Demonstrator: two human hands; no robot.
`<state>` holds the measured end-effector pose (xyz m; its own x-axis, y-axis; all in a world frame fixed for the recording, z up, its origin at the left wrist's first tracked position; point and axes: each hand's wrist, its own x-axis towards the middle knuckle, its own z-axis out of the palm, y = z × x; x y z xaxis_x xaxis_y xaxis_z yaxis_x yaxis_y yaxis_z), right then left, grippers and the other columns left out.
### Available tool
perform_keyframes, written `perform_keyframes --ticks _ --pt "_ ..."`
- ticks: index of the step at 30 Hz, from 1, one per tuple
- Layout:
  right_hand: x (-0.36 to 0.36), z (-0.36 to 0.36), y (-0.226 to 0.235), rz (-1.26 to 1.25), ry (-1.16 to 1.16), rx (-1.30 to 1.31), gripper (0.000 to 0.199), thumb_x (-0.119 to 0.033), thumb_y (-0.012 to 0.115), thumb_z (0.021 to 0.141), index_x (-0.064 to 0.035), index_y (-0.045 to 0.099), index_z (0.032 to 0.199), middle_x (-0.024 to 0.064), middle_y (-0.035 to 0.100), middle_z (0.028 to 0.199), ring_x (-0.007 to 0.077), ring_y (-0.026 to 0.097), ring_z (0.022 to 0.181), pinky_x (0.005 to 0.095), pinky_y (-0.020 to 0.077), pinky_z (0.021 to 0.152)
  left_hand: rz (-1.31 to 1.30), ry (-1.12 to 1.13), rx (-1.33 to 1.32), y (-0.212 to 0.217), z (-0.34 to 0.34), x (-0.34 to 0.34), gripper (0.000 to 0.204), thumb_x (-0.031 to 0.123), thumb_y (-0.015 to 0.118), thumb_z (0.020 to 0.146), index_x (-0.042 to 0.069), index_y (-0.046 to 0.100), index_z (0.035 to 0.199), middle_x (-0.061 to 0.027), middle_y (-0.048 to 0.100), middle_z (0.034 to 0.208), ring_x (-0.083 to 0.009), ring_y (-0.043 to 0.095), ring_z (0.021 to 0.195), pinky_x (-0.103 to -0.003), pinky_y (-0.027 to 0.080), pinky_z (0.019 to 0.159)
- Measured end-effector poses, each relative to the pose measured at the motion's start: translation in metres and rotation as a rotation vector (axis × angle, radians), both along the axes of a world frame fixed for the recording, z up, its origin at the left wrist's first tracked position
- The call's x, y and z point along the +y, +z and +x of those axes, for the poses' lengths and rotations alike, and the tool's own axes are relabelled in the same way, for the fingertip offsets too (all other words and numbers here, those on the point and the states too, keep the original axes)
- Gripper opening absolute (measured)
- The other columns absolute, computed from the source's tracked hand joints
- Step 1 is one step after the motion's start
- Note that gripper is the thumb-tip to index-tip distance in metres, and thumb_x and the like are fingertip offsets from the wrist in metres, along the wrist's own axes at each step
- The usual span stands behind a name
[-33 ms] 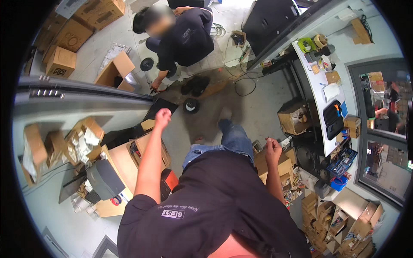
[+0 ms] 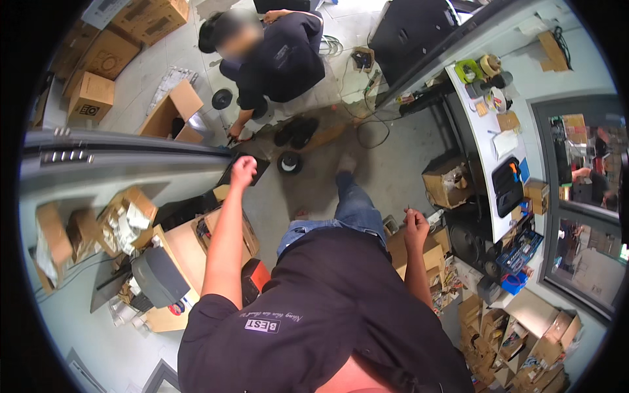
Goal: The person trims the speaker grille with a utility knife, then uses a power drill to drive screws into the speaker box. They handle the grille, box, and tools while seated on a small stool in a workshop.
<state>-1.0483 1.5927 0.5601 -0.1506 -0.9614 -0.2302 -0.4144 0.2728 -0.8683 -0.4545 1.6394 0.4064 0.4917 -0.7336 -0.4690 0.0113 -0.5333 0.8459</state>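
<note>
I am standing and looking down at my dark shirt and my jeans leg (image 2: pixel 350 206), which steps forward on the grey floor. My left hand (image 2: pixel 244 171) is raised in front of me in a fist. It holds nothing I can see and hovers over a flat black panel (image 2: pixel 257 171) beside a grey metal rail (image 2: pixel 131 147). My right hand (image 2: pixel 415 224) is curled shut at my side above open cardboard boxes. A small round black object (image 2: pixel 289 162) lies on the floor just ahead. Beyond it another person (image 2: pixel 278 62) in a dark shirt crouches, one hand down at the floor (image 2: pixel 234 137).
Cardboard boxes (image 2: pixel 92 98) are stacked at the far left, and an open one (image 2: pixel 173 114) stands beside the crouching person. A white counter (image 2: pixel 488 141) on the right carries tape rolls and a black case. Cables (image 2: pixel 367 131) trail over the floor. More boxes (image 2: pixel 517 340) crowd the lower right.
</note>
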Motion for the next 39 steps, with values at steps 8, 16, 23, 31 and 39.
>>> perform_keyframes --ticks 8,16,23,31,39 --pt "-0.346 0.069 -0.016 -0.037 0.254 0.151 0.025 -0.022 0.064 0.101 -0.0002 0.075 0.095 0.0010 0.059 0.066 0.0091 0.053 0.062 0.0281 0.0418 0.058 0.138 0.233 0.031 -0.011 -0.009 -0.176 0.011 0.015 0.060 0.096 0.009 0.067 0.102 -0.0010 0.064 0.075 -0.0106 0.058 0.056 -0.028 0.043 0.043" --pt "-0.721 0.206 0.022 -0.324 0.534 0.224 0.028 -0.027 0.067 0.097 -0.0010 0.076 0.094 0.0126 0.067 0.066 0.0166 0.065 0.059 0.0330 0.0500 0.060 0.723 -0.510 -0.007 -0.064 -0.129 -0.189 0.018 0.023 0.072 0.090 0.006 0.073 0.096 -0.0072 0.073 0.085 -0.0149 0.063 0.070 -0.037 0.052 0.065" --pt "-0.917 0.307 -0.050 -0.098 0.473 0.273 0.035 -0.035 0.067 0.092 -0.0020 0.077 0.098 0.0201 0.074 0.083 0.0326 0.073 0.077 0.0429 0.0549 0.074 0.652 -0.213 0.051 -0.074 -0.105 -0.365 0.016 0.021 0.070 0.091 0.005 0.073 0.096 -0.0061 0.072 0.083 -0.0140 0.062 0.069 -0.035 0.051 0.063" --pt "-1.066 0.405 -0.017 -0.038 0.647 0.130 0.031 -0.028 0.065 0.100 -0.0002 0.078 0.097 0.0070 0.067 0.066 0.0104 0.062 0.064 0.0297 0.0489 0.062 0.223 0.163 0.189 0.013 0.062 -0.776 0.027 0.029 0.069 0.098 0.008 0.069 0.115 -0.0001 0.069 0.089 -0.0095 0.063 0.073 -0.027 0.050 0.062" --pt "-1.229 0.530 0.102 -0.060 0.732 -0.248 0.027 -0.024 0.064 0.102 -0.0001 0.077 0.102 0.0046 0.068 0.073 0.0103 0.063 0.070 0.0280 0.0497 0.067 0.019 0.132 -0.015 0.081 0.125 -0.989 0.029 0.026 0.071 0.099 0.001 0.070 0.112 -0.0080 0.075 0.094 -0.0152 0.072 0.087 -0.031 0.056 0.076"
